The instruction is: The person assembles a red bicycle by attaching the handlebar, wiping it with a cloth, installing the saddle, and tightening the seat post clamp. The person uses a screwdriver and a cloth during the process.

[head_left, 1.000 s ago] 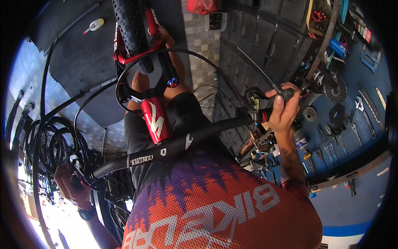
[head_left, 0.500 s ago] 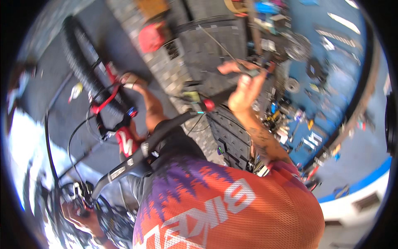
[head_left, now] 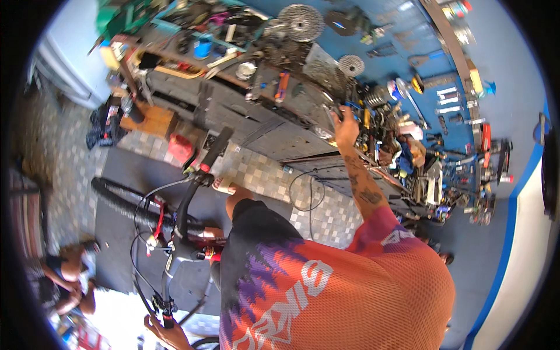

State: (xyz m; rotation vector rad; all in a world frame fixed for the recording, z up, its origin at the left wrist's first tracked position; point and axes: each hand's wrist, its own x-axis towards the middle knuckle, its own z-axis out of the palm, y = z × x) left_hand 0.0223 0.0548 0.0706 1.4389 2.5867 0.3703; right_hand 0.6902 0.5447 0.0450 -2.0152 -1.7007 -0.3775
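Observation:
A black bicycle handlebar [head_left: 181, 224] lies across the view at my left, its far grip pointing up toward the bench. My left hand [head_left: 169, 335] is closed at the near end of the bar, beside a lever clamp and cables. Red fork parts [head_left: 160, 217] and a knobby front wheel [head_left: 118, 200] are beyond the bar. My right arm stretches out to the cluttered workbench [head_left: 265, 125]. There my right hand [head_left: 347, 129] has its fingers drawn together among the tools, around something slim that I cannot make out.
A blue tool board [head_left: 388, 70] carries cassettes, wrenches and other tools. A black cable loop [head_left: 309, 189] hangs before the bench. A red container [head_left: 181, 148] and wooden box [head_left: 150, 119] stand on the tiles. Another person [head_left: 64, 280] sits at lower left.
My view has swung toward the bench. My right hand, earlier raised with spread fingers and a long thin rod-like thing, is now down among the bench tools. My left hand stays at the bar end.

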